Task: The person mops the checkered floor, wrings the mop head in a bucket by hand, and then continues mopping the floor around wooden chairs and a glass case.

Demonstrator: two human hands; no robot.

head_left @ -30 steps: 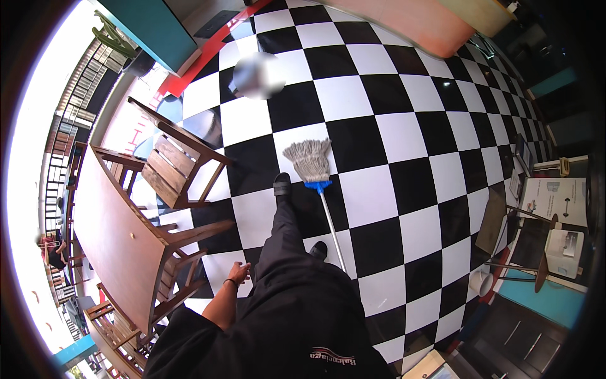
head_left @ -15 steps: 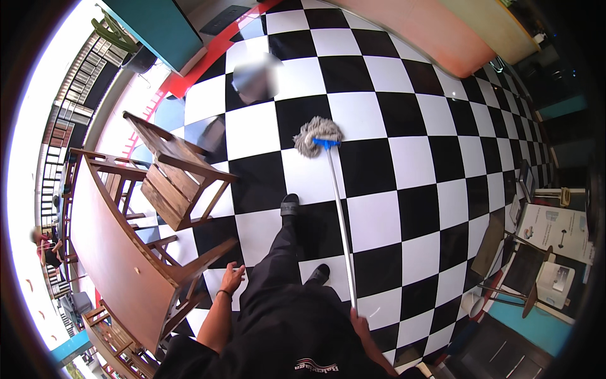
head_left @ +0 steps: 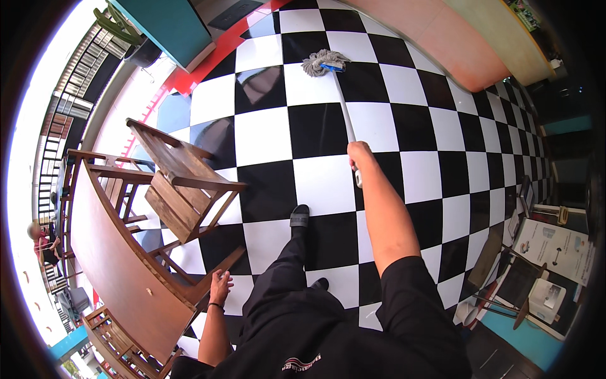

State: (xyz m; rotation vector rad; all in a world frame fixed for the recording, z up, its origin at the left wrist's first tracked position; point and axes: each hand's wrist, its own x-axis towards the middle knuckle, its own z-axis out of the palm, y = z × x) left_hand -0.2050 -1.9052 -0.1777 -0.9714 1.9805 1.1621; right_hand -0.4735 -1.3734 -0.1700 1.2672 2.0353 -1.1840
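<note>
A string mop (head_left: 324, 63) with a grey head, a blue clamp and a white pole lies across the floor ahead of me. Stretched forward, my right hand (head_left: 360, 155) is wrapped round the pole close to its end. The mop head rests on the black and white checkered floor (head_left: 320, 169), toward the far side. At the lower left, my left hand (head_left: 219, 288) hangs loose with its fingers apart and nothing in it. It is nearest to the front corner of the wooden table (head_left: 120, 246).
A slatted wooden chair (head_left: 183, 183) stands by the table on the left. Farther back are a teal pillar (head_left: 167, 28) and a potted cactus (head_left: 144, 52). A curved pale counter (head_left: 442, 38) borders the far right. Another person (head_left: 45, 245) sits beyond the table.
My right arm has reached forward, pushing the mop head farther away across the floor. The blurred shape on the floor ahead is gone. My left hand stays low beside the table.
</note>
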